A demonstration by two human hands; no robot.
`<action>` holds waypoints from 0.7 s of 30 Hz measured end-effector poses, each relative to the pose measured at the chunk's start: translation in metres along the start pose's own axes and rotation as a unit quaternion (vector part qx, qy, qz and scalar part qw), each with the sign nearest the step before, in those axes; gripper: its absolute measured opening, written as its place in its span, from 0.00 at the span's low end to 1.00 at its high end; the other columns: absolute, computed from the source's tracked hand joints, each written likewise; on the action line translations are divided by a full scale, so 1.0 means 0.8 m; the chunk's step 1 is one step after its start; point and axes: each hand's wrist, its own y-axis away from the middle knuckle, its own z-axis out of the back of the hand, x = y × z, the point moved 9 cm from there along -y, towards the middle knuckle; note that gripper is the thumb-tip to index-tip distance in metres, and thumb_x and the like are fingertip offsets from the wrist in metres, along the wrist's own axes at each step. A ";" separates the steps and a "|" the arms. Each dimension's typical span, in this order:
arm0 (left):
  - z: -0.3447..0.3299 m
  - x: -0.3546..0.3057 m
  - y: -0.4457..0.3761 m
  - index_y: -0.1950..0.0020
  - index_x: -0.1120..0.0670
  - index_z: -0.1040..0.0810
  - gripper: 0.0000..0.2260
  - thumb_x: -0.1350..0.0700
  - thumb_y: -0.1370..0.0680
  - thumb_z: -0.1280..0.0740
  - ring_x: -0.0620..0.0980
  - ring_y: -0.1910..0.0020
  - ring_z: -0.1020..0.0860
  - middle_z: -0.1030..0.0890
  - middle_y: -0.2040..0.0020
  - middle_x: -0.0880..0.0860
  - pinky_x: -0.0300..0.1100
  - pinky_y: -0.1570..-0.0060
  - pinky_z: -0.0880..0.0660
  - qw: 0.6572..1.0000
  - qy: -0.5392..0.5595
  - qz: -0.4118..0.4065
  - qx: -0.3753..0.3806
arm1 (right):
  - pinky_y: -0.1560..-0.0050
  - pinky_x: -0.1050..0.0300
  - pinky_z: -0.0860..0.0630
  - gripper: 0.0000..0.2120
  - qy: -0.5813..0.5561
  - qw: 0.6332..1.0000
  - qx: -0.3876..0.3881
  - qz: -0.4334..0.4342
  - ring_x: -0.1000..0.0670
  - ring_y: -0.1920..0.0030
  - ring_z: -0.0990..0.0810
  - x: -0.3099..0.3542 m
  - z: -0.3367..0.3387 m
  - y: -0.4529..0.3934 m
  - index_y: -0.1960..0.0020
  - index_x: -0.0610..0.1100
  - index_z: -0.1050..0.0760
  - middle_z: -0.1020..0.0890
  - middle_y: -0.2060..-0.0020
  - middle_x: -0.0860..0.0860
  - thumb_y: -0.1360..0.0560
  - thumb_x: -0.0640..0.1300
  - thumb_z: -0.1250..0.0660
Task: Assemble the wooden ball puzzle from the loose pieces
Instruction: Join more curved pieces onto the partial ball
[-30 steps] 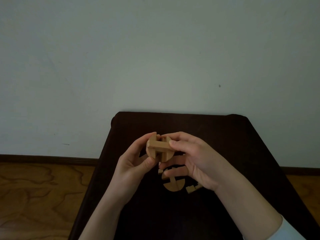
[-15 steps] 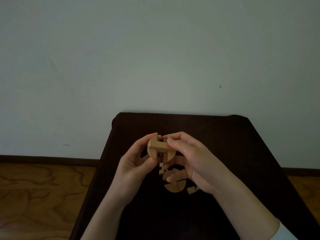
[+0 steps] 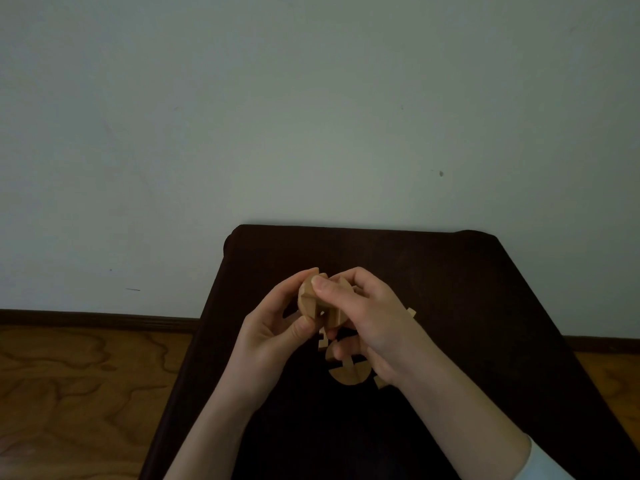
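Observation:
A partly built wooden ball puzzle (image 3: 309,299) of light wood is held above the dark table (image 3: 467,289) by both hands. My left hand (image 3: 273,337) grips it from the left, thumb below and fingers on top. My right hand (image 3: 367,317) covers its right side, thumb pressed on the top front. Under the hands, loose pieces lie on the table: a notched half-round piece (image 3: 347,374), a small piece (image 3: 323,340) just below the ball, another small piece (image 3: 380,381) by my right wrist and one (image 3: 411,312) behind my right hand.
The table stands against a pale wall (image 3: 311,116). Wooden floor (image 3: 79,393) shows to the left and at the far right, with a dark baseboard (image 3: 97,320) along the wall.
The ball has been turned between my hands, so its crossed face no longer shows. My right thumb has slid over the top front. A small piece now shows behind my right hand.

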 end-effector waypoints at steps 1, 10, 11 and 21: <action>-0.001 0.000 0.000 0.31 0.50 0.28 0.25 0.49 0.26 0.29 0.54 0.35 0.24 0.22 0.35 0.53 0.45 0.42 0.23 1.000 -0.003 0.000 0.003 | 0.74 0.60 0.27 0.17 -0.002 1.000 -0.001 -0.003 0.48 0.62 0.22 -0.001 0.001 0.000 0.45 0.43 0.24 0.19 0.47 0.39 0.27 0.53 0.28; -0.011 0.004 0.002 0.27 0.49 0.32 0.26 0.49 0.24 0.32 0.53 0.34 0.25 0.24 0.33 0.51 0.46 0.39 0.25 0.999 -0.002 0.022 0.046 | 0.76 0.61 0.28 0.16 -0.027 0.999 0.011 -0.019 0.50 0.68 0.23 -0.007 0.008 0.001 0.48 0.43 0.24 0.19 0.57 0.43 0.28 0.52 0.27; -0.012 0.005 0.002 0.27 0.49 0.33 0.26 0.49 0.24 0.32 0.53 0.34 0.25 0.24 0.33 0.52 0.47 0.39 0.25 0.998 -0.005 0.025 0.050 | 0.76 0.61 0.28 0.16 -0.026 0.999 0.011 -0.020 0.50 0.68 0.23 -0.008 0.009 0.001 0.48 0.43 0.24 0.19 0.57 0.42 0.28 0.52 0.27; -0.014 0.003 0.002 0.29 0.53 0.32 0.26 0.48 0.24 0.32 0.56 0.37 0.23 0.22 0.38 0.53 0.48 0.41 0.24 0.999 -0.025 0.016 0.046 | 0.73 0.60 0.26 0.16 -0.005 0.999 0.024 -0.026 0.49 0.63 0.20 -0.009 0.016 0.003 0.46 0.43 0.22 0.18 0.55 0.43 0.26 0.55 0.31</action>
